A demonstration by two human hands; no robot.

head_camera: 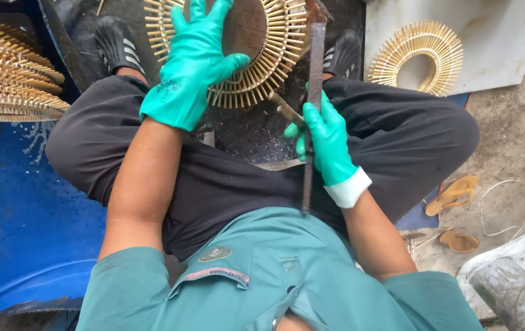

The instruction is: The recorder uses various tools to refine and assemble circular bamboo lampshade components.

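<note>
My left hand [192, 64], in a teal rubber glove, presses flat with spread fingers on a round wheel of bamboo sticks [272, 67] around a dark brown disc [247, 27], lying on a dark sheet between my feet. My right hand [324, 138], also gloved in teal, grips a long rusty metal blade [313, 73] held upright, together with a short bamboo stick [284, 109] whose end points at the wheel's near rim. I sit cross-legged in black trousers and a teal shirt.
A second ring of bamboo sticks [419, 55] lies on a pale board at upper right. A stack of similar rings [5, 73] sits at the left above a blue barrel [23, 208]. Yellow sandals [452, 196] and a pipe [514, 294] lie on the dirt at right.
</note>
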